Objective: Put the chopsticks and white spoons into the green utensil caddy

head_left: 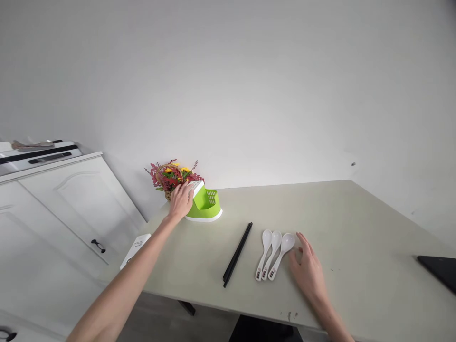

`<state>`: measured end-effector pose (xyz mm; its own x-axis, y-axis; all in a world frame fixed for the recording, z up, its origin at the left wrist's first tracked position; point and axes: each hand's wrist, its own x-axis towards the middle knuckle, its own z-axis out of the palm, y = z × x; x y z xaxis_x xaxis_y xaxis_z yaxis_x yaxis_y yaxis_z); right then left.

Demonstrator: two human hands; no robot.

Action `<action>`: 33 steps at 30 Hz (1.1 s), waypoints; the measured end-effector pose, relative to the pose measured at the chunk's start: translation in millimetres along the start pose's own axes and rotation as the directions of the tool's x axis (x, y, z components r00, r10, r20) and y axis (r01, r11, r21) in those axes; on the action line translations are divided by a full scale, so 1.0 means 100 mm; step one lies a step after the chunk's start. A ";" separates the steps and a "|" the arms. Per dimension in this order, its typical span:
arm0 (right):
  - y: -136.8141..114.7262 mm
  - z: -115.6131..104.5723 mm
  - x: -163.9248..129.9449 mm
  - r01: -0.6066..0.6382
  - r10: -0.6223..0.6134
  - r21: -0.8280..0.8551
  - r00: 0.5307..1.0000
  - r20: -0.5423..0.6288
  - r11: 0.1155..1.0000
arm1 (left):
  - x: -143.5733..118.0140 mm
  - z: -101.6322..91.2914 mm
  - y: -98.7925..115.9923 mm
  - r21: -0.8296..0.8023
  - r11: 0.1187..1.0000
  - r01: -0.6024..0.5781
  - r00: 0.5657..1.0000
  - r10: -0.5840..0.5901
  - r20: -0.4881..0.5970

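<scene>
My left hand reaches to the back left of the table and grips the white top edge of a green and white utensil holder. My right hand lies flat on the table, fingers apart, just right of three white spoons lying side by side. Its fingertips are close to the nearest spoon's bowl, and I cannot tell if they touch. A pair of black chopsticks lies left of the spoons.
A small basket of red and yellow flowers stands against the wall behind the holder. A white flat device lies at the table's left edge. White cabinets stand to the left. A dark flat object sits at the right edge.
</scene>
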<state>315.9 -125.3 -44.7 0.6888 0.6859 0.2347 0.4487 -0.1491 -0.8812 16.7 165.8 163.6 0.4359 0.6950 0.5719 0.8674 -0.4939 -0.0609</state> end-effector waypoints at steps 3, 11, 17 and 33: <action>-0.01 -0.01 -0.01 -0.023 0.023 -0.015 1.000 0.012 1.000 | 0.01 0.14 -0.14 -0.033 0.999 -0.002 0.994 0.006 0.112; -0.06 -0.03 0.00 -0.089 0.088 0.024 0.996 0.033 0.996 | 0.04 0.17 0.54 -0.074 0.997 -0.023 0.991 0.032 0.131; -0.07 -0.03 0.00 -0.103 0.105 0.087 0.994 -0.019 0.991 | 0.26 0.16 1.36 -0.088 0.994 -0.063 0.968 0.082 0.235; -0.06 -0.04 0.02 -0.054 0.058 0.093 0.998 -0.038 0.994 | 0.19 0.12 2.54 -0.167 0.946 -0.279 0.929 0.310 0.205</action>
<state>316.9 -125.8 -37.1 0.7352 0.6481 0.1986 0.3554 -0.1190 -0.9271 248.4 60.1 149.5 0.7224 0.5994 0.3449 0.6590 -0.7478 -0.0806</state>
